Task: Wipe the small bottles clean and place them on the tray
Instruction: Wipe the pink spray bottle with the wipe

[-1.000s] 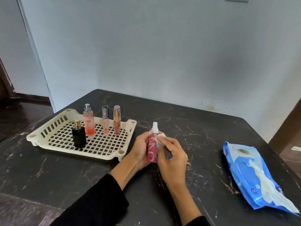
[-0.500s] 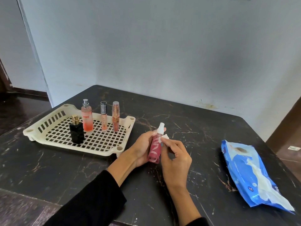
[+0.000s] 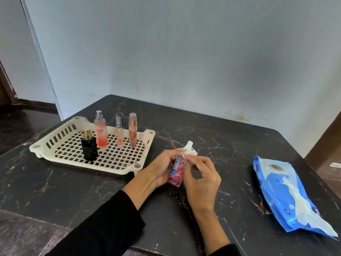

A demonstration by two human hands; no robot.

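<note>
GRIP: your left hand [image 3: 162, 168] wraps the pink bottle [image 3: 176, 171], held tilted above the table [image 3: 55, 191], right of the tray [image 3: 60, 134]; right hand [image 3: 201, 177] pinches a wipe [image 3: 191, 153] at its neck | RISK: damp plastic may slip if you loosen | ROOM: dark marbled tabletop, grey wall, blue wipe pack [image 3: 287, 194] at right.

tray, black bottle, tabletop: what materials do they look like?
Tray: cream moulded plastic, matte, judging by its grid floor and slotted walls.
Black bottle: dark glossy body, glass or hard plastic, can't tell which; gold metallic-looking sprayer.
Tabletop: black polished stone or a marble-look laminate, with pale veins and soft reflections.
</note>
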